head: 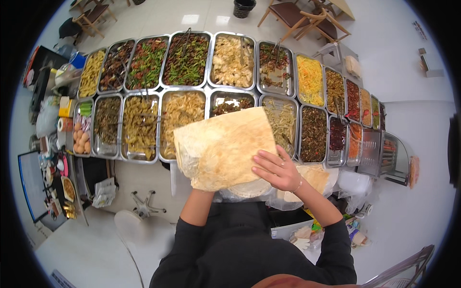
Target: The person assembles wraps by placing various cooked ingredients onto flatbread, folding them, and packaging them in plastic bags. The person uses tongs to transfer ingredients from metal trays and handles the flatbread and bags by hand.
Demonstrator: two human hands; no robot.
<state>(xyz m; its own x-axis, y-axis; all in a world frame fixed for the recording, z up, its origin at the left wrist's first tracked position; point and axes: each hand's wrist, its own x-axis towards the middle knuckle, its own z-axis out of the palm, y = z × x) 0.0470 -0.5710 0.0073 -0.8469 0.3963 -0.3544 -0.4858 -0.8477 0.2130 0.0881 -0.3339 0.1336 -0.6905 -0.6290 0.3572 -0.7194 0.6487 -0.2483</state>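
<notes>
A large, pale-brown flatbread (230, 151) is held up before me, partly covering the front row of trays. It looks folded or layered at its left side, with a whitish lower layer. My right hand (275, 169) grips its right edge, fingers spread on the upper face; a ring and a bracelet show. My left forearm runs up beneath the bread, which hides my left hand. Below the bread, the rim of a round pale stack (250, 190) shows on clear plastic. More flatbread (311, 178) lies in a plastic bag by my right wrist.
Two rows of steel trays (254, 64) hold cooked and shredded foods, several with tongs. Eggs (81, 138) lie at the front left. A glass-sided warmer (390, 151) stands right. At left are a monitor (30, 183) and a white stool (131, 221); chairs (288, 16) stand beyond the counter.
</notes>
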